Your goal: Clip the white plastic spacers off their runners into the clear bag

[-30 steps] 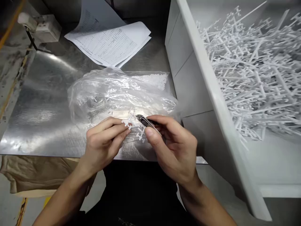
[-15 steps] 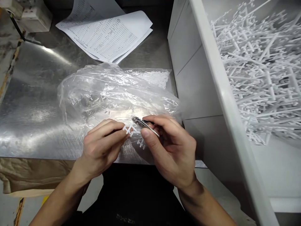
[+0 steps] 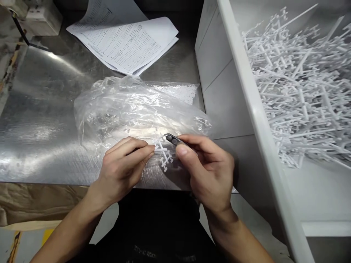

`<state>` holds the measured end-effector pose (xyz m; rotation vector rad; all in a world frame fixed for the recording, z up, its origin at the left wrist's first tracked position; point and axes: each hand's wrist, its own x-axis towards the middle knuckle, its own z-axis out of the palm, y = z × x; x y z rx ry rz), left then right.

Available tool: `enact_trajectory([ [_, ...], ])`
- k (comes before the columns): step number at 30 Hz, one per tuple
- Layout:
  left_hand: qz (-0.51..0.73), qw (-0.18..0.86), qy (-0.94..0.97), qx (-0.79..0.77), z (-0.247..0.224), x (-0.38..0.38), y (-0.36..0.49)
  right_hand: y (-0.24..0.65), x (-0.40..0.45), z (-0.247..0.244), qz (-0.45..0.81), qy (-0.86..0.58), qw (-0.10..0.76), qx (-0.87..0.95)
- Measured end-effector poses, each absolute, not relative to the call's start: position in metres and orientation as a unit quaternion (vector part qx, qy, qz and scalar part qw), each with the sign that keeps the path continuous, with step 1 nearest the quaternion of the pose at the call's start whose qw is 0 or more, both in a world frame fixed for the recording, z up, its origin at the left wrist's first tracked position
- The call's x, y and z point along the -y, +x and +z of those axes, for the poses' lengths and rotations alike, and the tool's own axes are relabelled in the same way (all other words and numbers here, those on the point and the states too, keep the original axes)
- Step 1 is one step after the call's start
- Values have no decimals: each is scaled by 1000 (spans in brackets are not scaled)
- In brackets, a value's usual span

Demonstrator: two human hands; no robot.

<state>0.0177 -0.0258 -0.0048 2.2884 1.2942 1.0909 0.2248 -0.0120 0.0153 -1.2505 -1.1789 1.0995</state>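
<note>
Two hands, one white plastic sprue (image 3: 166,159), one pair of nail clippers (image 3: 175,140)

Nearest is one person's black clothing (image 3: 159,226), below the table's front edge. Left of it, also lower than that edge, lies a crumpled brown sheet (image 3: 33,202).

Two bare hands meet above the front part of one metal table (image 3: 41,146). The left hand (image 3: 120,164) has its grip pinched on the single branched sprue, which sits in the gap between the hands, its lower branches pointing down; its short crossbars overlap too much to count. The right hand (image 3: 210,168) has its grip closed around the one pair of clippers, thumb on top. Their tip is right beside the sprue's upper end; whether the two touch, I cannot tell.

To the right stands one grey bin (image 3: 227,98), its wall slanting past the right hand. In it is a heap of white sprues (image 3: 304,91), far too tangled to count.

Just beyond the hands, one large, wrinkled clear plastic bag (image 3: 128,98) spreads over the table. By its far right side, a patch of tiny white pieces (image 3: 188,94) lies under clear film, uncountable.

Farther back are at least two printed paper sheets (image 3: 134,44), overlapping and curled, and at far left one pale box (image 3: 44,20).
</note>
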Motion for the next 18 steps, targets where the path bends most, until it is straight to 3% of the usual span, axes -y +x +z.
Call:
enact_trajectory([
  [18,361,96,815,-442,-11,26,18,224,21,13,438,-494,488,571],
])
